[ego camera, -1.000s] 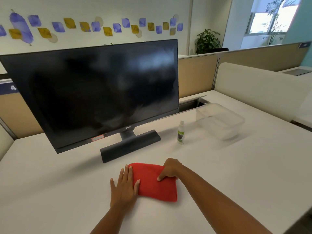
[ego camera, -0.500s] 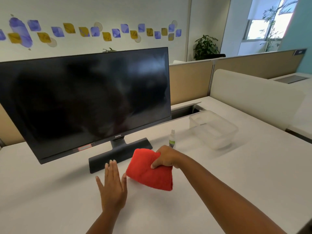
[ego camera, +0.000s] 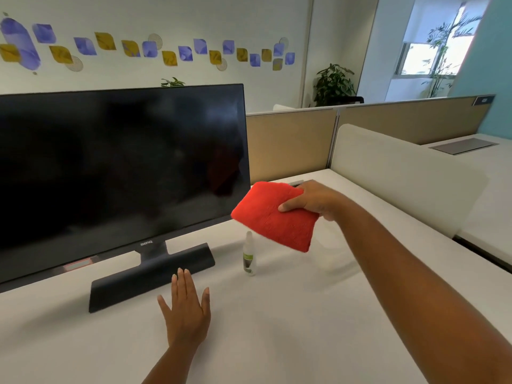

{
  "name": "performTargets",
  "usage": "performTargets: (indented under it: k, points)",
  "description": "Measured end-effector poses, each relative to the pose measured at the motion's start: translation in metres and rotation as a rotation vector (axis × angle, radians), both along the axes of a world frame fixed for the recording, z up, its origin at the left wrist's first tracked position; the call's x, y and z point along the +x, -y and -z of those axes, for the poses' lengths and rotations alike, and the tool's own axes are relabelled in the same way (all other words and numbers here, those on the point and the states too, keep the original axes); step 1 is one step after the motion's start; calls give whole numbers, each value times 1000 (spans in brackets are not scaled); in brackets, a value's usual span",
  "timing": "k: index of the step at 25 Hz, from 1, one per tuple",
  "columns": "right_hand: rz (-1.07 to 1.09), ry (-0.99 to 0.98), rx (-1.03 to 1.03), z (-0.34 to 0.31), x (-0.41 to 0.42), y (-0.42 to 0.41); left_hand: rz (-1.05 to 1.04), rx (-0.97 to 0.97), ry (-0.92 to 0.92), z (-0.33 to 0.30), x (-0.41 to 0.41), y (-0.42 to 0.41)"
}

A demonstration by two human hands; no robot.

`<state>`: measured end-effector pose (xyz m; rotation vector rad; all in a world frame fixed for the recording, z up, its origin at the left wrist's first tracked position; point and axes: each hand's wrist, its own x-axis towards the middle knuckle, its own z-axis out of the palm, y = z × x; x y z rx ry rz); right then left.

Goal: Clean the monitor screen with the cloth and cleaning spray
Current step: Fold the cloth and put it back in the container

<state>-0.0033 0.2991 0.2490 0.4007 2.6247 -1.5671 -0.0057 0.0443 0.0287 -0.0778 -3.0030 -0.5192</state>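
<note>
Your right hand (ego camera: pixel 315 202) holds the folded red cloth (ego camera: pixel 273 217) in the air, thumb on top and fingers beneath in a closed grip, just off the monitor's (ego camera: pixel 119 167) lower right corner at about three o'clock from the dark screen; your left hand (ego camera: pixel 187 311) lies flat and open on the white desk (ego camera: pixel 291 328), holding nothing, just in front of the monitor's base; the small spray bottle (ego camera: pixel 248 254) stands upright on the desk beneath the cloth, at one o'clock from that left hand.

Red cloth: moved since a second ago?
Yes. The red cloth lay flat on the desk in front of the monitor stand; the right hand has lifted it up and right, above the spray bottle.
</note>
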Motion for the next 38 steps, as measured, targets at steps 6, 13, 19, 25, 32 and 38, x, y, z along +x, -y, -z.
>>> performTargets:
  k: [6, 13, 19, 25, 32, 38]
  points:
    - [235, 7, 6, 16, -20, -72, -14, -45, 130, 16, -20, -31]
    - [412, 107, 29, 58, -50, -125, -3, -72, 114, 29, -28, -39]
    - [495, 227, -34, 107, -56, -139, 4, -58, 96, 29, -27, -40]
    - [337, 390, 674, 134, -52, -143, 0, -47, 82, 30, -26, -40]
    - [-175, 377, 1064, 132, -65, -131, 20, -63, 110, 30, -27, -40]
    - [-384, 548, 1055, 153, -65, -131, 28, -116, 120, 32, -29, -40]
